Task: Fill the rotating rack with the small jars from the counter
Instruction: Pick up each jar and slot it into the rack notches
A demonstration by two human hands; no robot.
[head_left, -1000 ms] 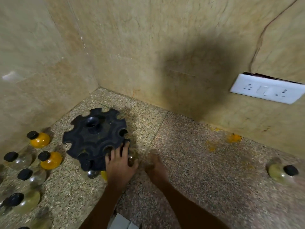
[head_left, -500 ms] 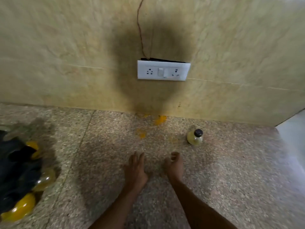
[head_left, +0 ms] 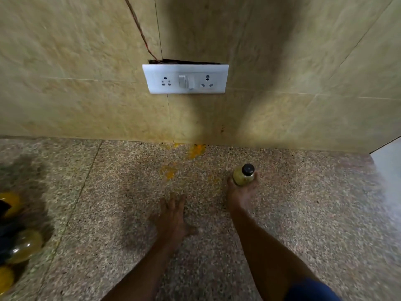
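Observation:
A small clear jar [head_left: 243,176] with a black cap and yellowish contents stands on the speckled counter [head_left: 108,192] near the wall. My right hand [head_left: 242,195] wraps around its lower body from the near side. My left hand [head_left: 173,218] lies flat on the counter with fingers spread and holds nothing. At the far left edge only a sliver of the black rotating rack [head_left: 5,231] shows, with a pale jar [head_left: 25,246] and yellow jars [head_left: 9,203] hanging in it.
A tiled wall rises behind the counter with a white switch-and-socket plate [head_left: 185,78] and a loose wire [head_left: 141,31] above it. Yellow powder stains [head_left: 195,151] mark the counter by the wall. A white surface [head_left: 390,166] borders the counter at the right.
My view swung right, away from the rack. My left hand left the rack and now rests on the counter. My right hand reached forward and closed around the lone jar.

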